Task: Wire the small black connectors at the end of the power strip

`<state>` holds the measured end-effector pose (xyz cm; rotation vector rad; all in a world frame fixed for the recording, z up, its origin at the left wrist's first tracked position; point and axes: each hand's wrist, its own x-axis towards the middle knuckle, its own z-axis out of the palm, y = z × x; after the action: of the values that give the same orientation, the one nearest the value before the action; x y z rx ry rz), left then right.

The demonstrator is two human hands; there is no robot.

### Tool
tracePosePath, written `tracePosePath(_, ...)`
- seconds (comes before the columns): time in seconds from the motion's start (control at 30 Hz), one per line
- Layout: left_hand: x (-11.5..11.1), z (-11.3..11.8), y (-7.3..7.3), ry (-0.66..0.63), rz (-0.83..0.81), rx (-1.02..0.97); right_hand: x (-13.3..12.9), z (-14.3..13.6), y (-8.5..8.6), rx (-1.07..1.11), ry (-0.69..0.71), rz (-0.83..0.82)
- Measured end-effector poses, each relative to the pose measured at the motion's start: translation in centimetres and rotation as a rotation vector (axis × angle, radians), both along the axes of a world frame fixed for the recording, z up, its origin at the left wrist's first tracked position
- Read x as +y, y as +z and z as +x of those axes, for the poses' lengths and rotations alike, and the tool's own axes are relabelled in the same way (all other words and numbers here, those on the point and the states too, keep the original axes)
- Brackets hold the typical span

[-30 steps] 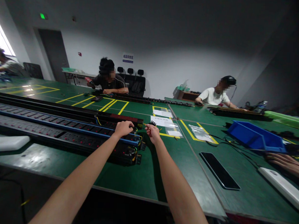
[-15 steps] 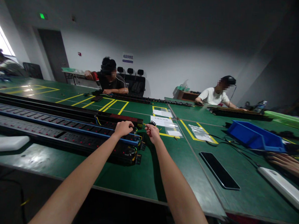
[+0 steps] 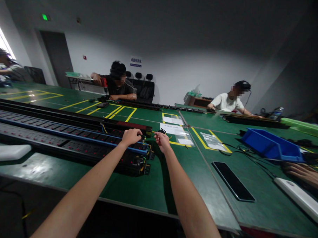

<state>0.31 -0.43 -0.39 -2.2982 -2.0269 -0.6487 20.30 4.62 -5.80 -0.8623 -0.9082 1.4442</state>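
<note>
Long black socket strips [image 3: 89, 149] with blue edges and small red marks lie side by side on the green table, wires showing at their right ends. My left hand [image 3: 132, 136] rests over the right end of the strips, its fingers bent; what they grip, if anything, is hidden. Just past the strip ends, my right hand [image 3: 162, 140] pinches a small black toothed part [image 3: 162, 131] that sticks up above its fingers. A thin yellow wire shows close to those fingertips.
White papers [image 3: 171, 128] lie beyond my right hand. To the right are a phone [image 3: 234, 181], a blue bin [image 3: 275, 144], cables, a white device [image 3: 300, 199] and another person's hand. A white object [image 3: 8, 152] sits at left. People work across the table.
Both my hands have stayed where they were. Across the table, the person with the red tool has leaned slightly and shifted the tool a little; the person at far left has also moved.
</note>
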Motion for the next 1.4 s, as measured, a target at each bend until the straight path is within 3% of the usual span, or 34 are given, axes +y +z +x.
tracePosePath(1.4, -0.14, 0.08, 0.08, 0.015, -0.018, 0.007, 0.16, -0.05, -0.26, -0.013, -0.006, 0.015)
